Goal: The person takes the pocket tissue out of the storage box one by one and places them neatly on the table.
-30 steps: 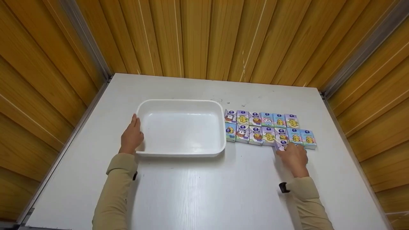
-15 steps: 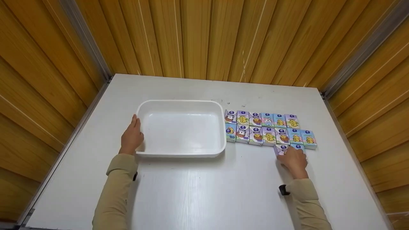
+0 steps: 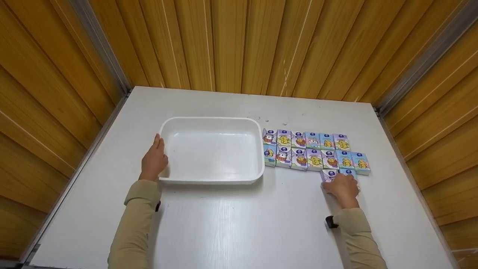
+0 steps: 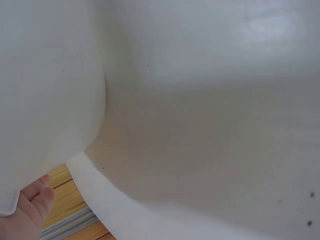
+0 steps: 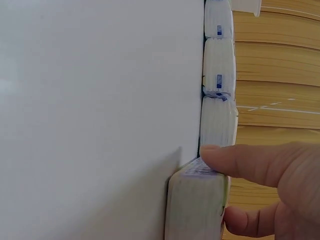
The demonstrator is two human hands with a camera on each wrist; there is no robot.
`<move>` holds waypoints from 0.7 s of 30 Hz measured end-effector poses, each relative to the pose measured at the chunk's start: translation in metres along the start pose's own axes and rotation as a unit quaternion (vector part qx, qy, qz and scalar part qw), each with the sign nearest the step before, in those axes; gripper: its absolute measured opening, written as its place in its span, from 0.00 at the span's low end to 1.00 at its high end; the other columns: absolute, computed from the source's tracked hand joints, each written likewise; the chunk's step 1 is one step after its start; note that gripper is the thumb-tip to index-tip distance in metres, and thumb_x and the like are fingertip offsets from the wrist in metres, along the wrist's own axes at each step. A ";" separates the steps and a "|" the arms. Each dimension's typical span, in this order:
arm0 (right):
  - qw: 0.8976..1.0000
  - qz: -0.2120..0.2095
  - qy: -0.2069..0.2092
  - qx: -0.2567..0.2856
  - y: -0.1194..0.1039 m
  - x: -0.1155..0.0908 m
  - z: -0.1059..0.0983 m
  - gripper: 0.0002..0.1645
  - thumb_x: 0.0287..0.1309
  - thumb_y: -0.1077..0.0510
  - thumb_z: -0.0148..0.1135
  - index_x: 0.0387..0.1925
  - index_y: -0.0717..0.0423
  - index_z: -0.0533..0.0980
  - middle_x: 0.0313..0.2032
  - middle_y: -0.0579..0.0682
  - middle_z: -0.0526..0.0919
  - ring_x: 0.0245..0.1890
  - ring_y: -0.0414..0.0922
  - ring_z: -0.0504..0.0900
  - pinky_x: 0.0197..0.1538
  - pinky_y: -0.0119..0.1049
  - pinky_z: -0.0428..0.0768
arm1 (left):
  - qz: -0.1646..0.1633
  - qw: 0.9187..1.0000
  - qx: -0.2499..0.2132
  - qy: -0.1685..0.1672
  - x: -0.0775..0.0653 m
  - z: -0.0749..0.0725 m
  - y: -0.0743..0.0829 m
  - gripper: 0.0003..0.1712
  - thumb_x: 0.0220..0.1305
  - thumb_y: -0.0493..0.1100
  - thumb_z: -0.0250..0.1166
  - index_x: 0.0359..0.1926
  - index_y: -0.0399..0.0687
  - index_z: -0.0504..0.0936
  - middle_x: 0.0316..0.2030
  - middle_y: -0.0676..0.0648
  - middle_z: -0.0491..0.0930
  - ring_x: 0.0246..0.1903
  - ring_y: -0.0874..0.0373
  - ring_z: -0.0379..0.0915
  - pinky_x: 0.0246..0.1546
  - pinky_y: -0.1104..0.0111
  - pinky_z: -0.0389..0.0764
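My left hand (image 3: 153, 160) lies along the outer left side of a white plastic tub (image 3: 213, 182), fingers straight against its wall. In the left wrist view, the fingers (image 4: 42, 200) show past the tub's edge. With its thumb on the left side and fingers toward the right, my right hand (image 3: 341, 188) grips two small tissue packs, a purple one (image 3: 329, 175) and a blue one (image 3: 348, 172), partly hidden under it. They lie at the front of the packs' rows. The right wrist view shows the thumb at the near tissue pack's (image 5: 195, 205) side.
Two rows of cartoon-printed tissue packs (image 3: 314, 158) stretch rightward from the tub's right wall. Beneath everything is a white table (image 3: 224, 231), with wood-patterned panels (image 3: 227, 45) rising behind it and at both sides.
My right hand has moved slightly toward me, and the two tissue packs in it now lie flat before the front row. My left hand and the tub have stayed in place.
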State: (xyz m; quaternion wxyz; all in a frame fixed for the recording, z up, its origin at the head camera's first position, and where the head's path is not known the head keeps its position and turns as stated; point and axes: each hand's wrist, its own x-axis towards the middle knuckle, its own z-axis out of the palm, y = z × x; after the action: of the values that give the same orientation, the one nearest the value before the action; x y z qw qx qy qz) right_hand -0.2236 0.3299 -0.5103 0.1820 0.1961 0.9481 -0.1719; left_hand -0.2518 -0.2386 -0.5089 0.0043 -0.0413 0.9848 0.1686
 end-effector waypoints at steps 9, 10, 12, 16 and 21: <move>1.000 0.009 -0.003 -0.002 0.000 0.004 -0.003 0.35 0.50 0.43 0.57 0.44 0.73 0.71 0.32 0.60 0.70 0.31 0.52 0.68 0.31 0.40 0.67 | -0.004 1.000 -0.001 -0.003 0.002 0.001 0.000 0.34 0.59 0.34 0.47 0.66 0.33 0.47 0.68 0.39 0.38 0.62 0.39 0.50 0.57 0.51 0.62; 1.000 0.011 -0.005 -0.001 0.000 0.004 -0.003 0.34 0.51 0.42 0.56 0.43 0.72 0.72 0.29 0.58 0.70 0.29 0.50 0.68 0.29 0.38 0.66 | -0.003 1.000 -0.001 -0.001 0.002 0.001 0.000 0.34 0.59 0.34 0.47 0.66 0.33 0.47 0.68 0.39 0.38 0.62 0.39 0.50 0.57 0.51 0.63; 1.000 0.009 -0.005 -0.003 0.000 0.004 -0.005 0.32 0.53 0.42 0.55 0.41 0.70 0.74 0.25 0.55 0.71 0.27 0.48 0.69 0.27 0.37 0.65 | 0.005 1.000 0.000 0.006 0.001 0.002 -0.001 0.34 0.58 0.34 0.48 0.65 0.32 0.48 0.68 0.39 0.39 0.60 0.39 0.55 0.53 0.51 0.67; 1.000 -0.012 0.014 0.001 0.000 0.004 -0.009 0.26 0.56 0.45 0.51 0.34 0.66 0.76 0.21 0.52 0.72 0.23 0.46 0.69 0.24 0.36 0.64 | 0.019 1.000 0.007 0.019 0.000 0.002 -0.001 0.34 0.57 0.34 0.49 0.64 0.31 0.50 0.68 0.37 0.41 0.56 0.38 0.60 0.46 0.52 0.72; 0.996 -0.055 0.064 0.027 -0.004 0.004 -0.016 0.21 0.59 0.50 0.45 0.21 0.59 0.74 0.16 0.48 0.70 0.19 0.44 0.68 0.22 0.35 0.61 | 0.022 0.999 0.017 0.017 0.000 0.000 0.001 0.34 0.56 0.34 0.50 0.64 0.31 0.52 0.67 0.36 0.42 0.52 0.37 0.64 0.46 0.51 0.72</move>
State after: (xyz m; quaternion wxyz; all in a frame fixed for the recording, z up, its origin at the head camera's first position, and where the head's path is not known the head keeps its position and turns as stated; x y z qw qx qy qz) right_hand -0.2336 0.3339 -0.4969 0.1061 0.1586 0.9621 -0.1946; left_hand -0.2520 -0.2376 -0.5085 -0.0158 -0.0230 0.9882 0.1509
